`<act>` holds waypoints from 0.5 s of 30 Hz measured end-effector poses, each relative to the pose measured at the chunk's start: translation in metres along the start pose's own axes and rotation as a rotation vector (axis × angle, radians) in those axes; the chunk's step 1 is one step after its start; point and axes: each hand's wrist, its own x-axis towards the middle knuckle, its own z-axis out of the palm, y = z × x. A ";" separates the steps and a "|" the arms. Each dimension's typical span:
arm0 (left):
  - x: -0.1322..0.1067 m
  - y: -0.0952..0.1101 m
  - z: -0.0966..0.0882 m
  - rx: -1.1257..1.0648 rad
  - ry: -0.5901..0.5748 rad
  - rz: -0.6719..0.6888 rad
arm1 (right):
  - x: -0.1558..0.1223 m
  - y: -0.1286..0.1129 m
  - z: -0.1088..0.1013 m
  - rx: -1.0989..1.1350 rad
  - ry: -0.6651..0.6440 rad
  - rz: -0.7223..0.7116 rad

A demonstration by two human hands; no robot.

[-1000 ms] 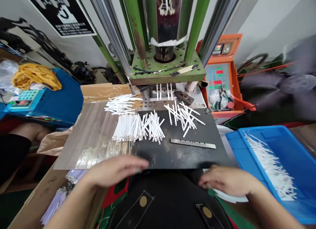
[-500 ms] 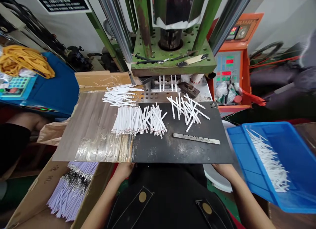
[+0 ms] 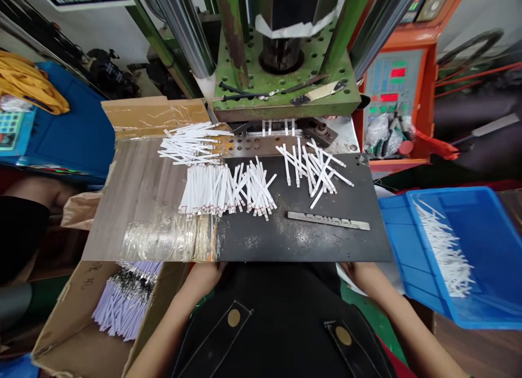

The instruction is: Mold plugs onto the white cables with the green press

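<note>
Your left hand (image 3: 205,277) and right hand (image 3: 362,274) are resting at the black board's (image 3: 302,242) near edge, fingers hidden; open or closed, I can't tell. White strips (image 3: 206,190) are lying neatly aligned.

**Figure: items counted at a press bench; two hands are showing, one left hand (image 3: 206,274) and one right hand (image 3: 361,274)**
Three heaps of white strips (image 3: 226,190) are lying on the bench; four white strips (image 3: 277,128) are standing beneath the press; one notched steel bar (image 3: 328,220) is lying on one black plate (image 3: 253,242); one blue tray (image 3: 481,247) is holding many loose strips; one cardboard box (image 3: 61,307) is holding many lilac strips.
</note>
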 end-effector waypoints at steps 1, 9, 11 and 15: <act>-0.009 0.013 -0.012 -0.013 -0.069 -0.018 | -0.001 -0.015 -0.011 0.049 -0.095 -0.022; 0.009 0.101 -0.102 0.015 0.273 0.239 | 0.068 -0.053 -0.066 -0.134 0.336 -0.095; 0.034 0.118 -0.106 0.122 0.428 0.142 | 0.086 -0.045 -0.055 -0.258 0.350 -0.150; 0.062 0.137 -0.104 0.199 0.521 0.021 | 0.095 -0.048 -0.041 -0.151 0.320 -0.250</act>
